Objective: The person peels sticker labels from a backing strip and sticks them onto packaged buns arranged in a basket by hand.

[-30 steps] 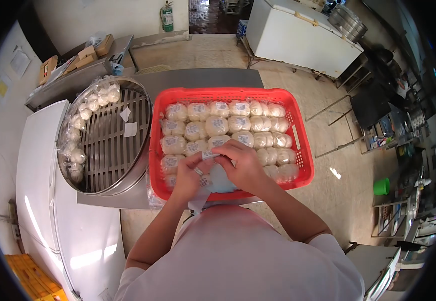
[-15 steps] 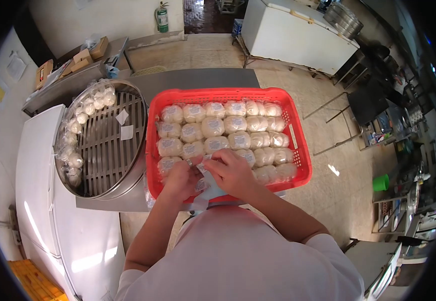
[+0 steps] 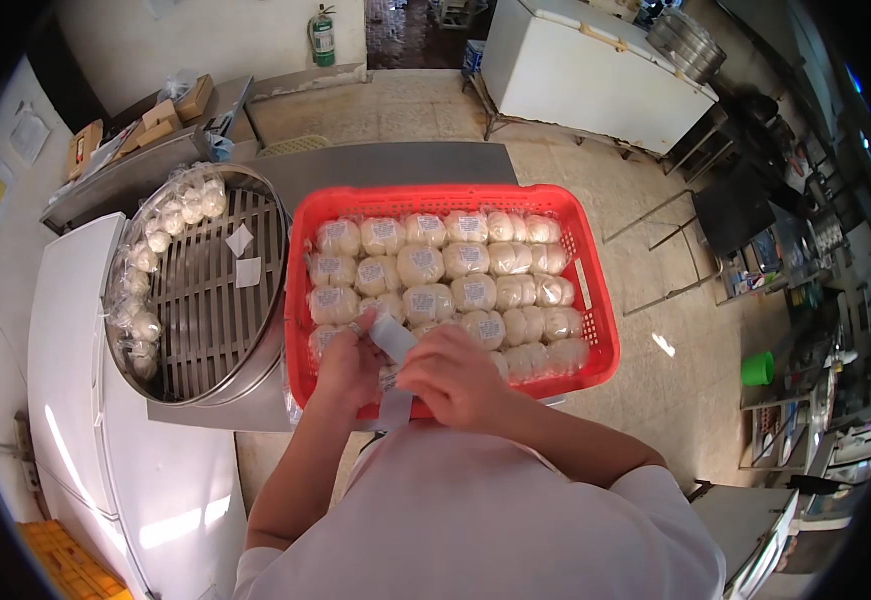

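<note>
In the head view, a pale strip [image 3: 391,338] is held above the near edge of a red basket [image 3: 300,290], in front of the person's white shirt [image 3: 475,510]. Its upper end is pinched by the left hand [image 3: 347,368], whose grip is closed on it. The strip is met at its side by the bent fingers of the right hand [image 3: 460,380]; whether that grip is clamped on it cannot be told. Beneath and beyond the hands, the basket is filled with rows of wrapped white buns [image 3: 421,264], and printed labels [image 3: 469,259] are seen on many of those toward the left and middle. The basket is carried by a grey metal worktop [image 3: 405,162]. Just to its left, a round metal tray [image 3: 217,350] with a slatted base is set, its left side lined with smaller wrapped pieces [image 3: 138,283]; two small papers [image 3: 247,272] are laid on the slats. Farther out, cardboard boxes [image 3: 160,122] are placed at the upper left, a fire extinguisher [image 3: 323,42] is seen by the wall, and a white chest freezer [image 3: 595,85] is raised on a stand. A green bucket [image 3: 757,369] is seen at the right.
</note>
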Demonstrator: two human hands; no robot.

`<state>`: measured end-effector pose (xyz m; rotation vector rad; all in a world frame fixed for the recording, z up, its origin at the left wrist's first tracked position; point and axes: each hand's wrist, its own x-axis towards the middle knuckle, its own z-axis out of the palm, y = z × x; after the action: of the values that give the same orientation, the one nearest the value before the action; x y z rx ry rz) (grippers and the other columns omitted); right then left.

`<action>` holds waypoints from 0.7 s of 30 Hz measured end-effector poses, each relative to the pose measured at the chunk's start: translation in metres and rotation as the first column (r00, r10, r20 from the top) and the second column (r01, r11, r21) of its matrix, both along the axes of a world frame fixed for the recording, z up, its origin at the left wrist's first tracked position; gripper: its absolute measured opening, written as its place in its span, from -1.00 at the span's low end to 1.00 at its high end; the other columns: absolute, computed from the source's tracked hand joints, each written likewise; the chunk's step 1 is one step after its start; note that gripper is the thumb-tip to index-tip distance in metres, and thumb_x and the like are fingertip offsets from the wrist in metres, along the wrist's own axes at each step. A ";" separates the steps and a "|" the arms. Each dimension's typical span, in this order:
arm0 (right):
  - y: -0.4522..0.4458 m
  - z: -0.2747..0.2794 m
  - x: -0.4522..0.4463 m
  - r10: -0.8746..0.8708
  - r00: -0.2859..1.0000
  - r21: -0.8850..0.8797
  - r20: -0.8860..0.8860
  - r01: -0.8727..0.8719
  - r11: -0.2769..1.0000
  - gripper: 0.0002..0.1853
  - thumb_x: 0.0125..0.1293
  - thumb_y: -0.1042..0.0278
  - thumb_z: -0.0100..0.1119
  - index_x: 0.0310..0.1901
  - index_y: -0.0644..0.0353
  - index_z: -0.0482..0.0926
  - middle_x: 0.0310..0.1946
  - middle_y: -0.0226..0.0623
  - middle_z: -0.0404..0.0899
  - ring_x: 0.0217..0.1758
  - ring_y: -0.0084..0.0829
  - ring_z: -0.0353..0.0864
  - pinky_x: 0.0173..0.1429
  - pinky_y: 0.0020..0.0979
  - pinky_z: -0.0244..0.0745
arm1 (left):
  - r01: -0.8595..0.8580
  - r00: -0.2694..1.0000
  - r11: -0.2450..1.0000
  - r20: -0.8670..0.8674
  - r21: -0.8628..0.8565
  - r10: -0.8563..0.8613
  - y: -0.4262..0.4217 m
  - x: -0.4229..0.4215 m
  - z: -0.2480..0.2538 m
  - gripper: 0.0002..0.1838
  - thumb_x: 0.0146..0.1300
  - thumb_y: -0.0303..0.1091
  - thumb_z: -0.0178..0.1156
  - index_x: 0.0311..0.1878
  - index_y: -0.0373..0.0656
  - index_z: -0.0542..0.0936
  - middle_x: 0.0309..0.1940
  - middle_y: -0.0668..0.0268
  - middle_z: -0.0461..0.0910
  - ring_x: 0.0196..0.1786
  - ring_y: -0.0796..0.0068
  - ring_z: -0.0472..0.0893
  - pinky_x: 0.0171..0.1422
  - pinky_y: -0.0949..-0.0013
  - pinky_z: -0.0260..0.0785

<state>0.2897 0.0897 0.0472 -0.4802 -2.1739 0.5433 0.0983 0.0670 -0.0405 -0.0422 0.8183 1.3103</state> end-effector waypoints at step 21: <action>0.240 -0.089 0.091 -0.675 0.532 -0.092 0.511 0.815 0.572 -0.61 0.21 0.16 0.47 -0.05 0.23 0.63 -0.12 -0.03 0.71 0.00 -0.02 0.71 0.09 -0.04 0.58 | -0.213 0.934 0.973 -0.274 0.088 0.229 0.001 0.005 0.015 -0.74 0.54 -0.22 0.19 0.01 -0.25 0.64 -0.13 0.31 0.71 -0.12 0.44 0.68 0.11 0.29 0.53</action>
<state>0.3806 0.3295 -0.0419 -1.7927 -1.9646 0.2923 0.1034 0.0680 -0.0257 0.1042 1.0412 1.5758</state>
